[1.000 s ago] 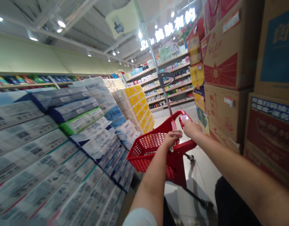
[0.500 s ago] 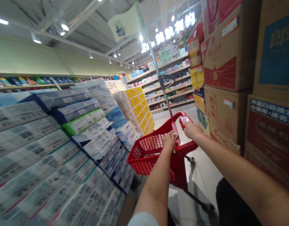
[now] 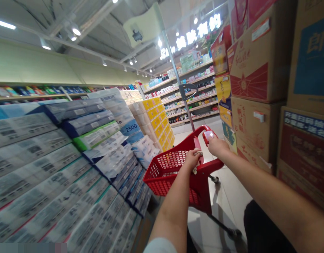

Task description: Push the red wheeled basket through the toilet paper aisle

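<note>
A red plastic shopping cart with a perforated basket stands in front of me, and a metal pole with a pale flag rises from it. My left hand is closed on a crumpled whitish wipe, pressed by the cart's pink inner panel just behind the handle; whether it is cloth or paper I cannot tell. My right hand is wrapped around the red handle at its right-hand corner. Its fingertips are partly hidden. The visible part of the basket holds nothing.
Stacked tissue packs crowd the left side, with yellow packs beyond them. Tall cardboard cartons line the right. Shelves of small goods stand ahead. A pale tiled floor runs between, under the cart's wheels.
My left hand has slid slightly to the right with the wipe, closer to the handle. My right hand keeps its grip, and the view has shifted a little.
</note>
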A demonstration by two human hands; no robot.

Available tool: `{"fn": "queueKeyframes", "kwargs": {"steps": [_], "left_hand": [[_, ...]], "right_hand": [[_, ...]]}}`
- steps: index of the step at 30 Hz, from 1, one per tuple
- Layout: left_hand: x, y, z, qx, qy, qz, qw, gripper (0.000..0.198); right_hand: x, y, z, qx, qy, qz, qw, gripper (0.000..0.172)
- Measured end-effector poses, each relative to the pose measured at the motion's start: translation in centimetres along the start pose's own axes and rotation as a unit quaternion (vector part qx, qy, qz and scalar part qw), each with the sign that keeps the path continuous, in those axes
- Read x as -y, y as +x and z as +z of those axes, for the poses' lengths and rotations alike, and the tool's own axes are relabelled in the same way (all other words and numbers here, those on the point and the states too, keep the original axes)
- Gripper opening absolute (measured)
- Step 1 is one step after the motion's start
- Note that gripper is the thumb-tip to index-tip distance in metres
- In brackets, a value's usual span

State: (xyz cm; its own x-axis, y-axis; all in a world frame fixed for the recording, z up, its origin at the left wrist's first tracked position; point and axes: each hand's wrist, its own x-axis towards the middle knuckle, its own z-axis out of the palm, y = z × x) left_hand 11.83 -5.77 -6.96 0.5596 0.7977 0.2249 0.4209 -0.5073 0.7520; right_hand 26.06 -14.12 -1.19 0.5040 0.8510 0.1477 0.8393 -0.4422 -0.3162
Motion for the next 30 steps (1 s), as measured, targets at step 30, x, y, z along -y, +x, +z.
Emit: {"fn": "queueKeyframes", "kwargs": {"steps": [30], "left_hand": [[-0.07,0.43,-0.14,-0.054,0.140,-0.101,0.983,0.031]], "right_hand": [[-0.11,0.55,0.05,0.000,-0.007,-0.010,1.000,0.043]]}}
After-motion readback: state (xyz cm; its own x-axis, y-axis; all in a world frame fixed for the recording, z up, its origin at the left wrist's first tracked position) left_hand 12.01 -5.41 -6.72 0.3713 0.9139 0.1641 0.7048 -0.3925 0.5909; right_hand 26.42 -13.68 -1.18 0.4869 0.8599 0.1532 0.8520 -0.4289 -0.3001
